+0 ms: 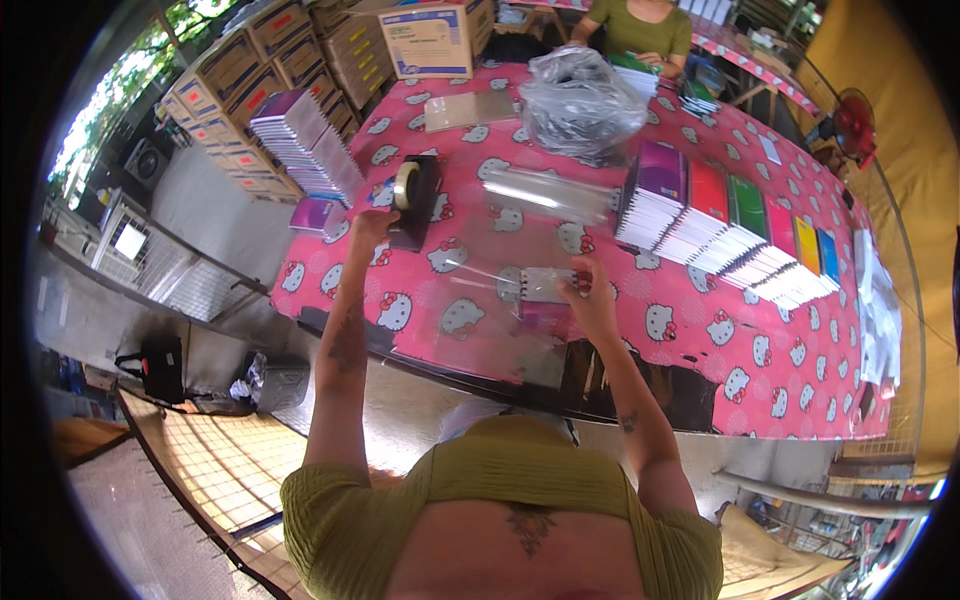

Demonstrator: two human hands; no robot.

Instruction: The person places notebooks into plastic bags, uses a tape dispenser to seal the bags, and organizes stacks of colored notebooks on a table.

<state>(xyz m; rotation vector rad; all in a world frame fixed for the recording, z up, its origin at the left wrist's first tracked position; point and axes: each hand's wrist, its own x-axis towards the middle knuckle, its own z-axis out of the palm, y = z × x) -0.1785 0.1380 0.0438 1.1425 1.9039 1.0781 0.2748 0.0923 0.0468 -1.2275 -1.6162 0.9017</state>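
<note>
My left hand (pixel 374 229) is at the near left edge of a black tape dispenser (pixel 418 205), which carries a roll of clear tape (pixel 405 186). Its fingers are bent together against the dispenser, and what they pinch is too small to make out. In front of me lies a small spiral-bound notebook bundle (pixel 545 286), with white page edges and a purple cover, on a clear plastic sheet (pixel 475 325). My right hand (pixel 592 290) grips the right end of that bundle, thumb and fingers closed around it.
Rows of notebooks (pixel 690 215) in several colours stand at the right. Behind are a clear plastic roll (pixel 550 194), a grey plastic bag (pixel 583 105) and a brown board (pixel 470 110). A notebook stack (pixel 308 150) and cartons (pixel 230 90) rise at the left. Another person (pixel 640 30) sits across.
</note>
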